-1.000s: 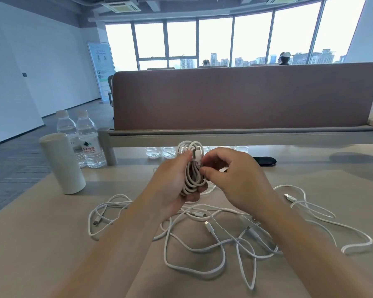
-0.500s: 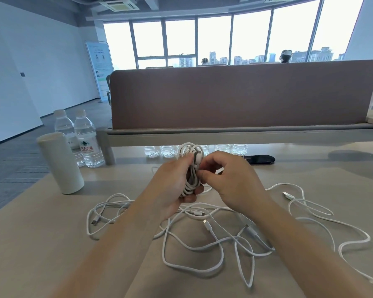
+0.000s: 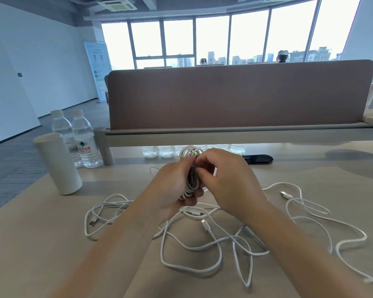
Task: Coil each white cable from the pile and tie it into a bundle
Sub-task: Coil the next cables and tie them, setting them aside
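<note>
A coiled white cable stands upright above the desk, gripped round its middle by my left hand. My right hand is against the coil's right side, its fingertips curled and pinching at the coil near the top; what they pinch is hidden by the fingers. Below both hands, a loose pile of white cables sprawls over the light wooden desk, with several plugs showing.
A white cylindrical cup stands at the left, with two water bottles behind it. A brown divider panel on a grey rail closes off the back. A black flat object lies under the rail, beside more bottles.
My right hand has closed further over the coil's right side and upper middle. The coil stays in my left hand; the view has shifted slightly.
</note>
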Demonstrator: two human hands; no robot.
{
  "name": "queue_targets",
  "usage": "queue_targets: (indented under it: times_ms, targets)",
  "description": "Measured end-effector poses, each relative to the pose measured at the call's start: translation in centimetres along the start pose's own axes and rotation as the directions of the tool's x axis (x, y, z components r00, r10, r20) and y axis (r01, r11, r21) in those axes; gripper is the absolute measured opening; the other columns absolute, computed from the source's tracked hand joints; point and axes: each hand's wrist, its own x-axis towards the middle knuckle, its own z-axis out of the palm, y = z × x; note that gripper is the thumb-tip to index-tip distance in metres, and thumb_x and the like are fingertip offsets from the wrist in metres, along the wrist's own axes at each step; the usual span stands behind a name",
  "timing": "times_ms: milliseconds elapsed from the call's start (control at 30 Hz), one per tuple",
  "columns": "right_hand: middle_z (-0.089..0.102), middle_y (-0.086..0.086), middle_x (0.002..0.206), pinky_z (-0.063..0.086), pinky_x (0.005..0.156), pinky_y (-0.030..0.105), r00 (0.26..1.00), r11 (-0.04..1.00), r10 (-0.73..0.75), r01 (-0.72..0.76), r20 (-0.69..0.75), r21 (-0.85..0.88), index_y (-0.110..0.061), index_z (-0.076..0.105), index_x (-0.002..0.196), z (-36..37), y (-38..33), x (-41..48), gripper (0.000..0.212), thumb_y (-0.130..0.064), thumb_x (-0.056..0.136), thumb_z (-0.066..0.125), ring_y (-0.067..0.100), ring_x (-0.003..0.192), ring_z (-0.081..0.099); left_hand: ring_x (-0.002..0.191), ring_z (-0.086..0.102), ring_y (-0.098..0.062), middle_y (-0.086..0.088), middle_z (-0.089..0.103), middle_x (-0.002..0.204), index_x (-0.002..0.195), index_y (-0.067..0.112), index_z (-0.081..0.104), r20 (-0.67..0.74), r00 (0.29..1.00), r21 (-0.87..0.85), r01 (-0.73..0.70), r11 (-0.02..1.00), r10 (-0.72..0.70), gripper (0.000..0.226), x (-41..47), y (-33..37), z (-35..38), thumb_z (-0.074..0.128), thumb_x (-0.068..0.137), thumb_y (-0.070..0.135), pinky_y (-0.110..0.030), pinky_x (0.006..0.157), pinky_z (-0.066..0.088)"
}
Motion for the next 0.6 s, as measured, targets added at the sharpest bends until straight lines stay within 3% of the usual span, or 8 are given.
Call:
queue_targets:
  times_ms: [167, 267, 333, 467, 600]
  targets:
    - [0.065, -0.011, 0.082, 0.048, 0.070, 0.031, 0.996, 0.995, 0.076, -0.079, 0.055, 0.056, -0.024, 0.064, 0.089, -0.44, 0.01, 0.15, 0.006, -0.023, 0.095, 0.062, 0.009, 0.075, 0.057, 0.052, 0.044, -0.018, -0.005, 0.052, 0.061, 0.090, 0.009, 0.060, 0.032, 0.999, 0.017, 0.017, 1.000, -0.017, 0.036, -0.24, 0.27, -0.07, 0.040, 0.107, 0.033, -0.022, 0.045, 0.024]
    - [0.063, -0.015, 0.077, 0.042, 0.061, 0.013, 0.993, 0.992, 0.083, -0.090, 0.078, 0.085, -0.027, 0.062, 0.086, -0.83, -0.02, 0.25, 0.012, -0.021, 0.096, 0.062, 0.001, 0.074, 0.057, 0.051, 0.045, -0.018, -0.006, 0.053, 0.061, 0.096, 0.007, 0.059, 0.042, 0.999, 0.027, 0.019, 0.999, -0.020, 0.035, -0.30, 0.52, -0.37, 0.039, 0.107, 0.034, -0.022, 0.044, 0.025]
    - [0.063, -0.016, 0.074, 0.042, 0.060, 0.009, 0.992, 0.985, 0.098, -0.108, 0.084, 0.133, -0.026, 0.062, 0.084, -1.05, -0.06, 0.20, 0.013, -0.018, 0.095, 0.063, -0.003, 0.073, 0.056, 0.051, 0.045, -0.018, -0.006, 0.052, 0.062, 0.098, 0.006, 0.058, 0.043, 0.999, 0.043, 0.015, 0.999, -0.017, 0.035, -0.25, 0.55, -0.42, 0.039, 0.107, 0.034, -0.022, 0.043, 0.025]
    - [0.063, -0.014, 0.069, 0.043, 0.057, 0.012, 0.990, 0.973, 0.132, -0.137, 0.038, 0.187, -0.023, 0.064, 0.080, -0.88, -0.07, 0.12, 0.014, -0.013, 0.089, 0.065, 0.002, 0.068, 0.056, 0.051, 0.046, -0.018, -0.007, 0.054, 0.063, 0.097, 0.006, 0.058, -0.003, 1.000, 0.123, 0.001, 0.992, -0.001, 0.036, 0.00, 0.18, -0.25, 0.040, 0.108, 0.035, -0.021, 0.043, 0.027]
    - [0.064, -0.014, 0.075, 0.042, 0.059, 0.012, 0.993, 0.987, 0.111, -0.115, 0.043, 0.115, -0.028, 0.062, 0.080, -0.63, -0.19, 0.18, 0.018, -0.012, 0.090, 0.063, 0.004, 0.071, 0.057, 0.052, 0.047, -0.019, -0.008, 0.054, 0.064, 0.093, 0.007, 0.057, -0.018, 1.000, 0.145, 0.000, 0.989, 0.003, 0.036, 0.01, 0.02, -0.33, 0.042, 0.107, 0.037, -0.021, 0.044, 0.028]
